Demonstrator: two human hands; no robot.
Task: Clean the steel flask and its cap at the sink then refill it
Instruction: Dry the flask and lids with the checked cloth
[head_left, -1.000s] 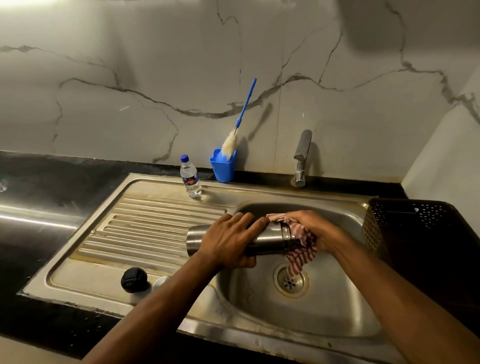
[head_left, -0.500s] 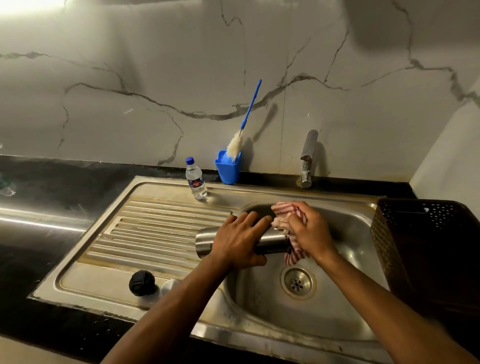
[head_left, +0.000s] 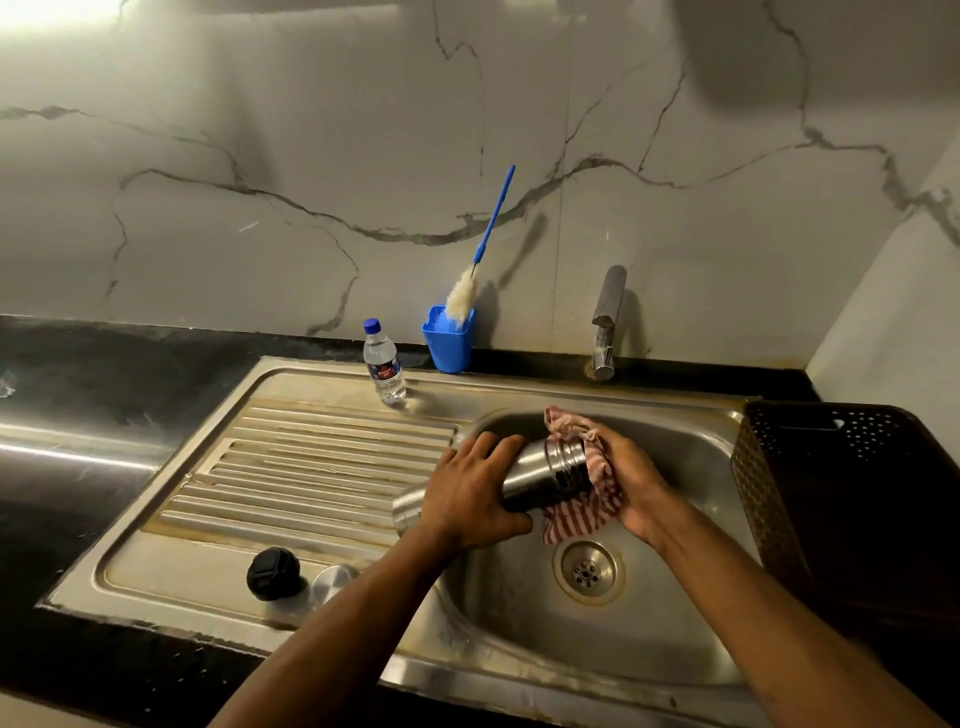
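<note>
The steel flask (head_left: 545, 470) lies almost level over the sink basin (head_left: 519, 623), its threaded mouth pointing right and slightly up. My left hand (head_left: 470, 493) grips its body from above. My right hand (head_left: 631, 483) holds a red-and-white striped cloth (head_left: 582, 512) wrapped round the flask's mouth end. The black cap (head_left: 274, 573) rests on the front of the drainboard (head_left: 322, 467), with a small steel lid (head_left: 332, 582) beside it, partly hidden by my left forearm.
A small water bottle (head_left: 384, 364) and a blue cup (head_left: 448, 340) holding a bottle brush (head_left: 483, 249) stand at the sink's back edge. The tap (head_left: 607, 322) rises behind the basin. A dark perforated basket (head_left: 841, 493) sits at the right. The drain (head_left: 587, 571) lies below the cloth.
The flask's mouth end has tilted upward. My right hand with the cloth has shifted round the mouth from its top to its right side. My left hand keeps its grip.
</note>
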